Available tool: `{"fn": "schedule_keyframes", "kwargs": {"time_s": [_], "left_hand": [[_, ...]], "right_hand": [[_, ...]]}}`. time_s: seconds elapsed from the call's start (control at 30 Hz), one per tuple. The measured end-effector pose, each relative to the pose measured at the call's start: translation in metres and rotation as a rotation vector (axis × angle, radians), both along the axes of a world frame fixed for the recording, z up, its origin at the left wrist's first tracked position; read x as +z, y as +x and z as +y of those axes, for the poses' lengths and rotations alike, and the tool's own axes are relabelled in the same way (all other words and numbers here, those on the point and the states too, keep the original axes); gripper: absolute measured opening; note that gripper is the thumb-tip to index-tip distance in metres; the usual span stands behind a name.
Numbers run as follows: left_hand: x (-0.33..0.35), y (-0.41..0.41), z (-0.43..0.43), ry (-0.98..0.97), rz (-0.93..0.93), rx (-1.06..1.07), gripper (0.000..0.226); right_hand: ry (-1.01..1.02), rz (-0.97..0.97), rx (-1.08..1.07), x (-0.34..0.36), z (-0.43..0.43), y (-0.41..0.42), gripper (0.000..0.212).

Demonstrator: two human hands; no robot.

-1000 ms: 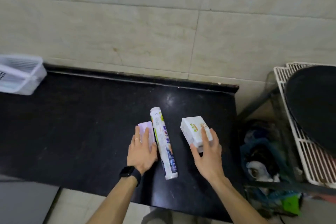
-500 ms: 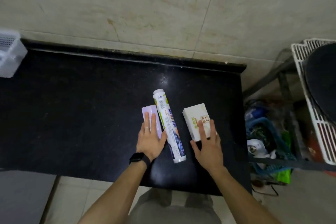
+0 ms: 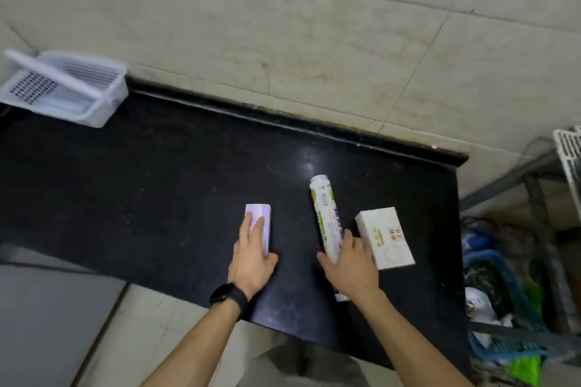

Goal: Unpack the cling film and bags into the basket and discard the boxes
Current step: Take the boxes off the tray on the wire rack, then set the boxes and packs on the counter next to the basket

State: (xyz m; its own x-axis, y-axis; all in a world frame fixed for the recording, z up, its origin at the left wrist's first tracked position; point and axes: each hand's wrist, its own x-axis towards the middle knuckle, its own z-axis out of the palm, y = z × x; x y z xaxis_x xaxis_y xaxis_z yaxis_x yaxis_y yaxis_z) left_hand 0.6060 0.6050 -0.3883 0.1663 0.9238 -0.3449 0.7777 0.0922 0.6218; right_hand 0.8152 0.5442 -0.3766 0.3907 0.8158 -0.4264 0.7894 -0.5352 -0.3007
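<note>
Three packages lie on the black counter [image 3: 157, 192]. My left hand [image 3: 251, 256] rests on a small pale purple box [image 3: 262, 217], fingers flat over its top and thumb at its near end. A long white printed cling film box [image 3: 327, 220] lies lengthwise, and my right hand [image 3: 350, 264] grips its near half. A white rectangular box [image 3: 385, 237] with green print sits just right of that hand, untouched. The white plastic basket [image 3: 103, 104] stands at the counter's far left, against the wall.
A tiled wall [image 3: 314, 41] backs the counter. Right of the counter's end sits a blue bin [image 3: 490, 264] holding rubbish, under a metal frame. A white wire rack [image 3: 569, 148] pokes in at the right edge. Pale floor tiles lie below the front edge.
My left hand has slid the purple box leftward, away from the cling film box. My right hand left the white box and took hold of the cling film box. The view swung left.
</note>
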Motion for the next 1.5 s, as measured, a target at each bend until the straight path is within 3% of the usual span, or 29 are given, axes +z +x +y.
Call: {"fn": "schedule_keyframes", "kwargs": {"time_s": [0.1, 0.3, 0.47, 0.6, 0.77, 1.07, 1.5], "left_hand": [[0.003, -0.027, -0.011, 0.001, 0.013, 0.088, 0.082], [0.004, -0.057, -0.039, -0.019, 0.029, 0.237, 0.085], [0.011, -0.071, -0.058, 0.021, -0.025, 0.339, 0.083], [0.033, -0.093, -0.061, 0.090, -0.046, 0.459, 0.080], [0.075, -0.148, -0.063, 0.221, -0.041, 0.616, 0.080], [0.146, -0.301, -0.068, 0.446, 0.034, 0.823, 0.080], [0.184, -0.530, -0.015, 0.480, 0.085, 0.748, 0.077]], "right_hand": [[-0.120, -0.036, 0.006, -0.020, 0.005, -0.009, 0.089], [-0.074, -0.034, -0.065, -0.031, 0.003, -0.004, 0.065], [-0.029, 0.262, -0.161, -0.011, 0.006, -0.008, 0.064], [0.095, 0.419, -0.019, 0.025, 0.004, -0.039, 0.045], [0.212, 0.466, 0.304, 0.070, 0.025, -0.110, 0.056], [0.346, 0.447, 0.679, 0.122, 0.074, -0.279, 0.062], [0.467, 0.426, 0.650, 0.152, 0.135, -0.497, 0.061]]}}
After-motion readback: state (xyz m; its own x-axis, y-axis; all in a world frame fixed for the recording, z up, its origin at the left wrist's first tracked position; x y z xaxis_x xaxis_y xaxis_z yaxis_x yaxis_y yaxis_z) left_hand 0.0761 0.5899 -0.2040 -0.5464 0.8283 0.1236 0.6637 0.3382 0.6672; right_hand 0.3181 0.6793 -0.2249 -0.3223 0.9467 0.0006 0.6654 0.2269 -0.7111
